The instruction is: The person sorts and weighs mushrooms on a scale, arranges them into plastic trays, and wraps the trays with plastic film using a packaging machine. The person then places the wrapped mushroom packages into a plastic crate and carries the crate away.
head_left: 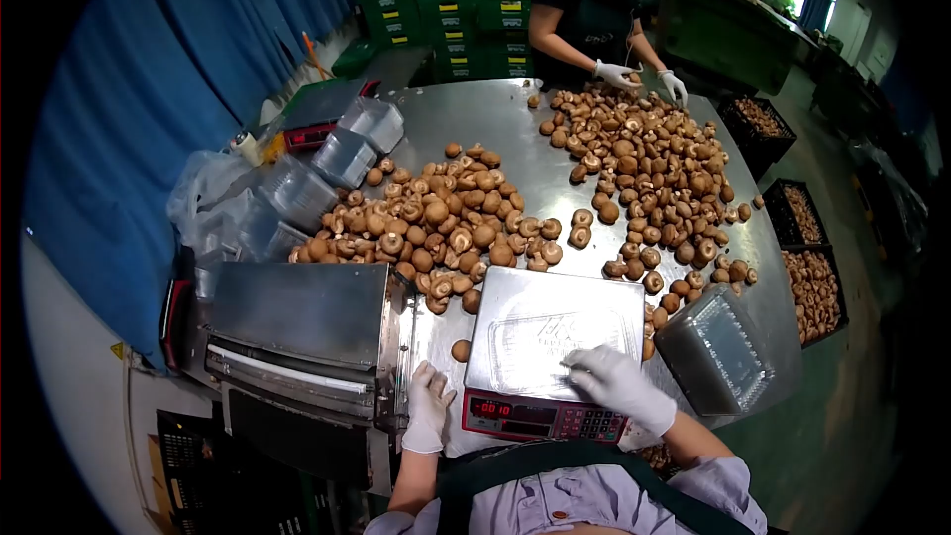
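A red-framed electronic scale (510,416) with a shiny steel pan (551,312) stands in front of me. Faint embossed marks show on the pan, and the red display reads about -0.010. My right hand (624,388), in a white glove, is over the pan's front right part with its fingers stretched left. No held thing shows in it; whether the fingertips touch the steel I cannot tell. White-gloved too, my left hand (428,408) is at the table's near edge, left of the scale, its fingers partly apart and holding nothing visible. Brown mushrooms (436,210) lie heaped beyond the scale.
A film-wrapping machine (302,312) stands left, with clear plastic trays (299,190) behind it. More clear trays (715,349) are stacked right of the scale. Across the steel table (416,119), a co-worker (584,20) handles a larger mushroom heap (659,159). Crates (812,287) stand right.
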`<state>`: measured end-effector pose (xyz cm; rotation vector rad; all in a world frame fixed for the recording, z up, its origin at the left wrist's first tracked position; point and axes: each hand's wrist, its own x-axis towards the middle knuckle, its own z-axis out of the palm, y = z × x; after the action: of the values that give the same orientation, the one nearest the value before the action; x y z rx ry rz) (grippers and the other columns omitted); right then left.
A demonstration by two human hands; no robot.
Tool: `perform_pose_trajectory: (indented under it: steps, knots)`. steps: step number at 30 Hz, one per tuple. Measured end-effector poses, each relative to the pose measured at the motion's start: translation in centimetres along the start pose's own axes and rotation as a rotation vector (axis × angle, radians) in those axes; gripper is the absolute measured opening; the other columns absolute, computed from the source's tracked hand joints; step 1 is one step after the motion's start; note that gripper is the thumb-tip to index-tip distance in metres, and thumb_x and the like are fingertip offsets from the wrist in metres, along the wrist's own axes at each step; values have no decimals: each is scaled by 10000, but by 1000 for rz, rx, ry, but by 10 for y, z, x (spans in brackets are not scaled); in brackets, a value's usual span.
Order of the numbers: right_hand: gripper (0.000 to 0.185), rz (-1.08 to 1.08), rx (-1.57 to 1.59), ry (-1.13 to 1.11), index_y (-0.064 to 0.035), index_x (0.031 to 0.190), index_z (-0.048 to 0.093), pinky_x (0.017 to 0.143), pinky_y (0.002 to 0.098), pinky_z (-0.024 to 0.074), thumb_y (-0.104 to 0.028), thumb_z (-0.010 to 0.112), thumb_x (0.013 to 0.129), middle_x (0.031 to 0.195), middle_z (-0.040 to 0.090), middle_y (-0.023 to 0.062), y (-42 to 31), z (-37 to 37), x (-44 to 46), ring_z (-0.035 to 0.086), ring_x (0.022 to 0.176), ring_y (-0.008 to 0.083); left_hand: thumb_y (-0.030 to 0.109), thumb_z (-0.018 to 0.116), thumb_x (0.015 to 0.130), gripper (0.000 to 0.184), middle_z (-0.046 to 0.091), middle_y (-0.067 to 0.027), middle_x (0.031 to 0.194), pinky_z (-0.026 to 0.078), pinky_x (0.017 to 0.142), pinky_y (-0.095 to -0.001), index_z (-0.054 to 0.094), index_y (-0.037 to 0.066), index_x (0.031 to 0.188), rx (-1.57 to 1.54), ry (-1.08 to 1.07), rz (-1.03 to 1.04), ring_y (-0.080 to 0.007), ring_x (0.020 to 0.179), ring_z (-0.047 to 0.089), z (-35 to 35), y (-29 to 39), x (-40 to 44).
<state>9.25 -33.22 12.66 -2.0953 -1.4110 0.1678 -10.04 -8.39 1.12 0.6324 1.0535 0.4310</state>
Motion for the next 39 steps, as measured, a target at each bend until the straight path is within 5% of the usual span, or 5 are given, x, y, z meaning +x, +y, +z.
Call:
perform_pose_trajectory:
  steps: [8, 15, 23, 27, 39]
  knots:
    - [319, 628, 735, 263, -31, 1121, 586, 678, 216, 474, -261, 547, 903, 918, 636, 53, 136, -42, 87, 616, 782, 89, 399, 483, 865, 703, 172, -104, 1476, 213, 1006, -608, 161, 142, 1434, -125, -53, -113, -337, 1329, 228, 30, 16, 58]
    - [724, 1127, 1102, -69, -36, 1358, 316, 833, 479, 469, -543, 480, 868, 1337, 373, 212, 242, 0, 169, 459, 1140, 386, 537, 478, 858, 741, 212, -92, 1475, 137, 1015, -629, 212, 139, 1423, -245, -292, -251, -369, 1321, 252, 101, 65, 97]
    - [758, 1008, 1184, -137, -164, 1354, 376, 892, 578, 397, -667, 473, 795, 1342, 392, 170, 218, 37, 234, 388, 1223, 311, 630, 425, 847, 789, 302, -170, 1413, 308, 982, -611, 254, 93, 1400, -308, -449, -224, -373, 1277, 333, 130, 88, 152]
    - [625, 606, 1317, -270, -57, 1286, 428, 970, 319, 395, -498, 541, 858, 1214, 519, 88, 182, 64, 268, 484, 1125, 200, 647, 389, 852, 769, 354, -160, 1387, 323, 963, -617, 290, 104, 1387, -323, -539, -260, -371, 1250, 375, 132, 89, 151]
    - [742, 482, 1167, -444, -115, 1374, 365, 1040, 325, 327, -257, 740, 750, 1348, 396, 160, 173, 94, 286, 392, 1243, 236, 636, 513, 797, 748, 501, -187, 1209, 442, 832, -632, 401, 71, 1275, -291, -696, -300, -382, 1099, 516, 131, 88, 170]
